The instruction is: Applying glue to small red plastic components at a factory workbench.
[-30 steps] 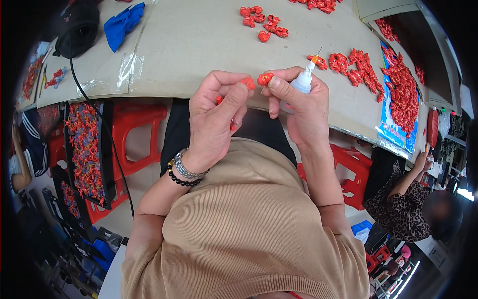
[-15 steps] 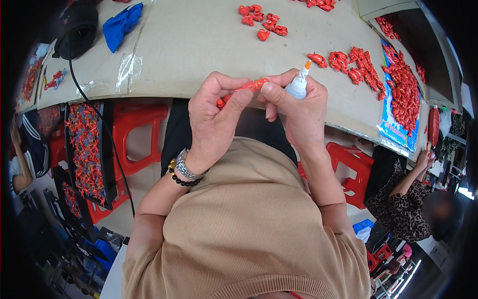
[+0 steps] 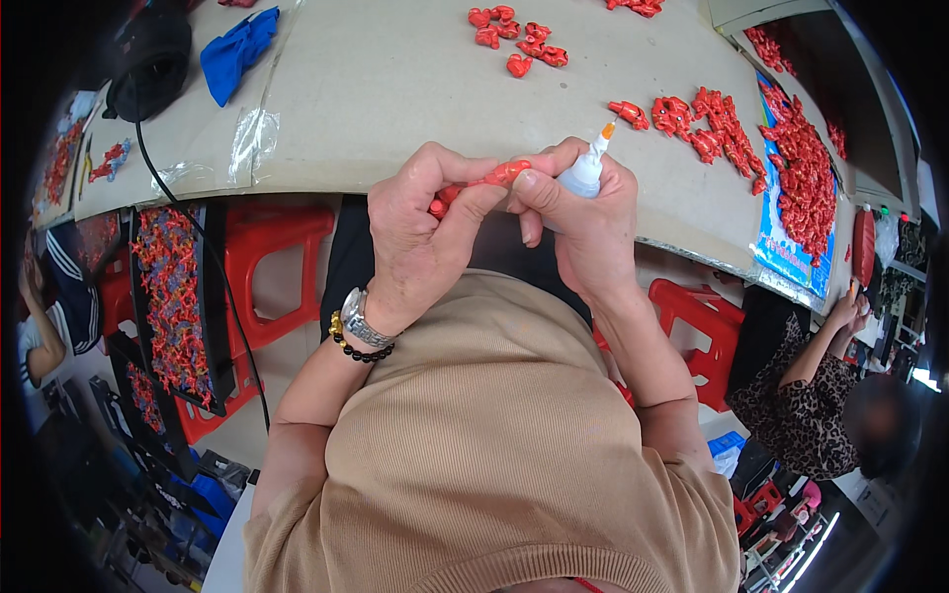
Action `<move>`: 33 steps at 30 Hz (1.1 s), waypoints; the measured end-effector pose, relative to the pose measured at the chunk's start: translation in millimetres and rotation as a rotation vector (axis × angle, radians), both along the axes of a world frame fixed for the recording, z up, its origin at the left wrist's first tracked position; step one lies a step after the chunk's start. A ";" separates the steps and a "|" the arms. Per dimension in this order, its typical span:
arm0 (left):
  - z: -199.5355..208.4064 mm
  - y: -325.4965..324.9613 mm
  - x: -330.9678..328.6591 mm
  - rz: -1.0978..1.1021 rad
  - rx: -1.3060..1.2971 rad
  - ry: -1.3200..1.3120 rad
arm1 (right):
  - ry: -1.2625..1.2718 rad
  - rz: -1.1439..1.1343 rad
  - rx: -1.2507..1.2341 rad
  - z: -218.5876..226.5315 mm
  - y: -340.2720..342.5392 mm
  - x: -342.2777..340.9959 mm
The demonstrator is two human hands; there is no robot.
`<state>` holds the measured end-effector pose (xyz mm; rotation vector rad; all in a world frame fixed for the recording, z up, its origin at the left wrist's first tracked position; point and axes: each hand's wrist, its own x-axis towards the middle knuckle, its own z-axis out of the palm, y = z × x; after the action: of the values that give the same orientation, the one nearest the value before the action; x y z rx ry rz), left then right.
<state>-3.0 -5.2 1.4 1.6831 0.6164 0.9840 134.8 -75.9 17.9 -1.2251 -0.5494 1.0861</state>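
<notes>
Since a second ago, you have brought the two red pieces [image 3: 494, 178] together: they were apart then, one at each hand, and now they meet in a line between your thumbs, held in the air just off the near edge of the counter [image 3: 395, 99]. Your left hand [image 3: 420, 237] pinches the left end of the joined red pieces with its fingers closed tight on it. Your right hand [image 3: 583, 222] presses the other end with thumb and forefinger while the rest of its fingers wrap the small white glue bottle [image 3: 583, 173], whose orange nozzle points up and away from the joint.

By the look of it, the gluing of this pair is done and you are at the pressing stage; setting it down is left.

Beyond your hands, a small group of red pieces [image 3: 514, 40] lies near the far edge of the counter. A larger heap [image 3: 791, 148] spreads toward the right end, partly on a blue sheet [image 3: 771, 247]. A blue cloth [image 3: 237, 49] sits at the far left corner.
</notes>
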 end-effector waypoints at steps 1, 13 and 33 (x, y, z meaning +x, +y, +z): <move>-0.9 -0.7 0.5 0.006 -0.056 -0.038 | 0.001 0.000 0.001 -0.2 0.5 -0.7; -5.9 0.4 -0.3 0.001 -0.209 -0.020 | 0.145 -0.023 -0.069 10.8 1.4 4.2; 19.1 4.1 5.9 0.029 -0.088 0.069 | -0.090 0.026 -0.079 12.4 5.4 3.7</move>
<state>2.9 -1.1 20.5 1.6396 0.7214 0.9092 138.5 -70.5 30.4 -1.3439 -0.5970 1.0874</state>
